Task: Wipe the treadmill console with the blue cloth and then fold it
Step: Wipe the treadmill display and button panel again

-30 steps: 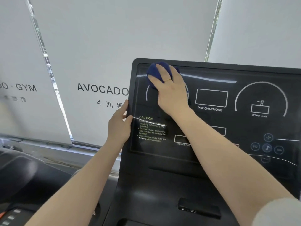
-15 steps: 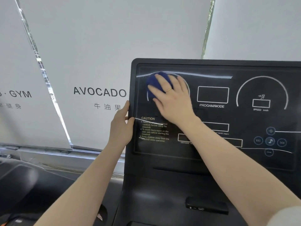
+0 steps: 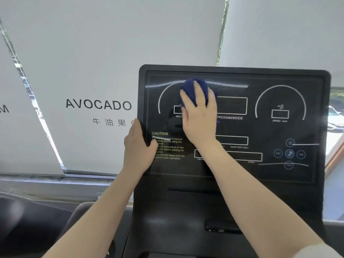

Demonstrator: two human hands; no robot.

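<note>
The black treadmill console [image 3: 270, 101] stands upright in front of me, with white gauge arcs, display boxes and a CAUTION label. My right hand [image 3: 200, 116] presses a bunched dark blue cloth [image 3: 191, 85] flat against the upper middle-left of the panel, between the incline gauge and the PROGRAM/MODE box. Most of the cloth is hidden under my fingers. My left hand [image 3: 138, 148] grips the console's left edge, thumb on the front beside the CAUTION text.
White window blinds [image 3: 104, 53] printed with AVOCADO hang behind the console. A small black slot with ports [image 3: 221, 228] sits low on the console. Another dark machine [image 3: 28, 220] is at the lower left. A window strip with cars outside shows at the right edge.
My right hand has slid the cloth from the panel's upper left corner down and then rightward toward its middle. The left hand stays on the console's edge.
</note>
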